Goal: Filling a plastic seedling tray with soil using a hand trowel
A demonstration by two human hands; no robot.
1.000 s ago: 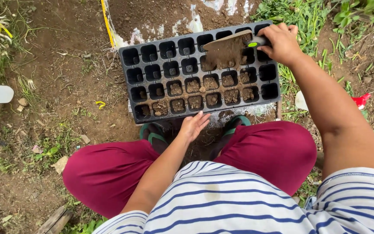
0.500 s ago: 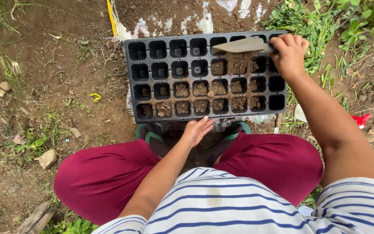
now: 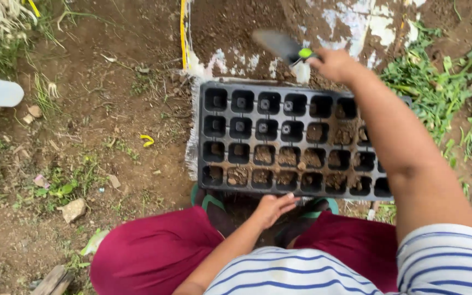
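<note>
Lifted off the tray since half a second ago, the trowel (image 3: 279,45) now hangs over the soil heap (image 3: 236,27) beyond, right hand (image 3: 337,64) fisted round its handle (green-tipped). Left hand (image 3: 271,207), fingers loosely curled, rests at the near rim of the black seedling tray (image 3: 206,142), on the ground before the knees. Thin plastic, part-filled: likely light but floppy, best gripped at both rims

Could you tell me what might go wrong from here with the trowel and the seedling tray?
The right hand holds the trowel beyond the seedling tray, over the soil pile; carried soil could spill between cells. The right forearm crosses the tray's filled cells and might knock soil out. The left hand only touches the near rim, so the tray may shift.
</note>
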